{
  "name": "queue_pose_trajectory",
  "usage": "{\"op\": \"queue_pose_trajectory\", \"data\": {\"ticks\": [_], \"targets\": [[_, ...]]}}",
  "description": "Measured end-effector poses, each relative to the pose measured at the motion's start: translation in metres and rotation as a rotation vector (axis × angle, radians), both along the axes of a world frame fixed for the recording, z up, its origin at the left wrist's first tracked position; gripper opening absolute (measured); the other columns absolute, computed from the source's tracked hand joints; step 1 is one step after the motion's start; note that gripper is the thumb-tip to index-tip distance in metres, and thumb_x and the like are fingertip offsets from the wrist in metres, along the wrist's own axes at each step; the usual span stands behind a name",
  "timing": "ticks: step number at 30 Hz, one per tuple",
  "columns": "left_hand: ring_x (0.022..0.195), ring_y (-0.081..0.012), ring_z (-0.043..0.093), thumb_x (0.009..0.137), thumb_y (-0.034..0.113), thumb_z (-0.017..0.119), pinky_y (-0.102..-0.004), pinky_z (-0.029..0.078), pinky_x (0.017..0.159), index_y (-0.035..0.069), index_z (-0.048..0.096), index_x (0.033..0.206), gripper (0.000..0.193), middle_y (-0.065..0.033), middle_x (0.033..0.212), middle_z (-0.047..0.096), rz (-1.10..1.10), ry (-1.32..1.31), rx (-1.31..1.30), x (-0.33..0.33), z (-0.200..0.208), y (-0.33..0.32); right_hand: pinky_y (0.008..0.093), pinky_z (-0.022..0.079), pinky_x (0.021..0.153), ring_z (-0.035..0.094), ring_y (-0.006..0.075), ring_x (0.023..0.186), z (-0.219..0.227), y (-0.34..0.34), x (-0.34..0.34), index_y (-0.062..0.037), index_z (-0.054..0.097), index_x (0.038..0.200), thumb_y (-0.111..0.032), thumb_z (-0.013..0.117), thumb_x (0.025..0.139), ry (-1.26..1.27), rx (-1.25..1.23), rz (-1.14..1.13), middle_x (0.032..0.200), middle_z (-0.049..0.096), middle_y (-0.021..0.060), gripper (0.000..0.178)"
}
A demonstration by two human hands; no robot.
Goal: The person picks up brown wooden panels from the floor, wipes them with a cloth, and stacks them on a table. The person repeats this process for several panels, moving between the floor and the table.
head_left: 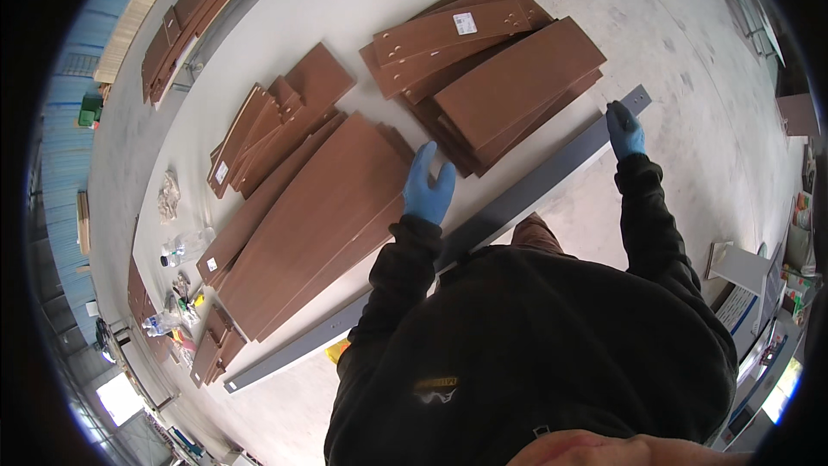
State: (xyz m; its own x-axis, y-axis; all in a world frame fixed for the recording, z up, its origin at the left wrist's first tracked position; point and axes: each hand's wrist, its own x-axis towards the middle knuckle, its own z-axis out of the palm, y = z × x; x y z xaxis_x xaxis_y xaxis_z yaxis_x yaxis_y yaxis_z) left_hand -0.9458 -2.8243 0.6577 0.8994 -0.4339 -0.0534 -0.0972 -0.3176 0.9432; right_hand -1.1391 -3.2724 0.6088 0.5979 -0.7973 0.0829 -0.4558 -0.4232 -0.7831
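A long, narrow grey board [539, 183] with holes at its end runs along the near edge of the white table, partly hidden by my left arm and body. My right hand [626, 131], in a blue glove, is closed around it near its far right end. My left hand [429, 185], gloved the same way, is raised with thumb and fingers apart and holds nothing. It is nearest to a large brown panel [315, 207] on the table's left half. A stack of brown boards [522, 86], the upper ones lying askew, sits just beyond and to the right.
More brown pieces [289, 121] lie at the far left of the white table [302, 0]. Clear bottles [185, 246], a bag of small parts [169, 197] and assorted tools [185, 302] stand near its left end. Another brown stack [194, 13] rests on a farther table.
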Motion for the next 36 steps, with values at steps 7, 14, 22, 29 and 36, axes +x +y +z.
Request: {"op": "queue_pose_trajectory", "data": {"ticks": [7,14,22,29,36], "targets": [[0.136,-0.0322,0.057,0.093,0.030,0.077,-0.0414,0.046,0.112,0.001,0.054,0.148,0.065,-0.0195,0.147,0.059,0.283,0.189,0.128,-0.001,-0.028,-0.070,0.0390,0.049,0.110,0.063,0.0319,0.130,-0.012,-0.122,0.097,0.0001,0.059,0.143,-0.038,0.073,0.096,0.069,-0.095,0.009,0.142,0.064,0.0204,0.062],[0.104,-0.0165,0.062,0.098,0.023,0.071,-0.0297,0.050,0.095,-0.002,0.054,0.147,0.057,-0.0100,0.125,0.067,0.345,0.286,0.113,-0.011,-0.041,-0.110,0.0398,0.053,0.100,0.070,0.0313,0.117,-0.011,-0.121,0.140,-0.0002,0.064,0.137,-0.053,0.072,0.093,0.177,0.239,0.234,0.123,0.073,0.0208,0.070],[0.080,-0.0100,0.061,0.096,0.025,0.072,-0.0276,0.053,0.073,-0.007,0.047,0.151,0.069,-0.0095,0.112,0.072,0.379,0.231,0.124,-0.007,-0.050,-0.109,0.0411,0.054,0.098,0.071,0.0319,0.114,0.012,-0.109,0.135,-0.0018,0.066,0.135,-0.050,0.071,0.093,0.239,0.172,0.259,0.119,0.075,0.0199,0.064],[0.063,-0.0087,0.056,0.093,0.025,0.073,-0.0291,0.049,0.060,-0.007,0.056,0.144,0.062,-0.0038,0.076,0.067,0.334,0.254,0.145,0.005,-0.042,-0.105,0.0397,0.055,0.094,0.073,0.0296,0.107,0.016,-0.111,0.139,-0.0018,0.066,0.134,-0.045,0.073,0.094,0.258,0.214,0.270,0.114,0.076,0.0179,0.059],[0.062,-0.0119,0.060,0.093,0.029,0.070,-0.0322,0.050,0.059,-0.008,0.054,0.144,0.065,-0.0136,0.071,0.063,0.392,0.238,0.361,-0.003,-0.033,-0.116,0.0375,0.056,0.091,0.073,0.0270,0.103,0.022,-0.100,0.141,-0.0013,0.066,0.132,-0.040,0.071,0.096,0.221,0.278,0.240,0.111,0.076,0.0153,0.053]]}}
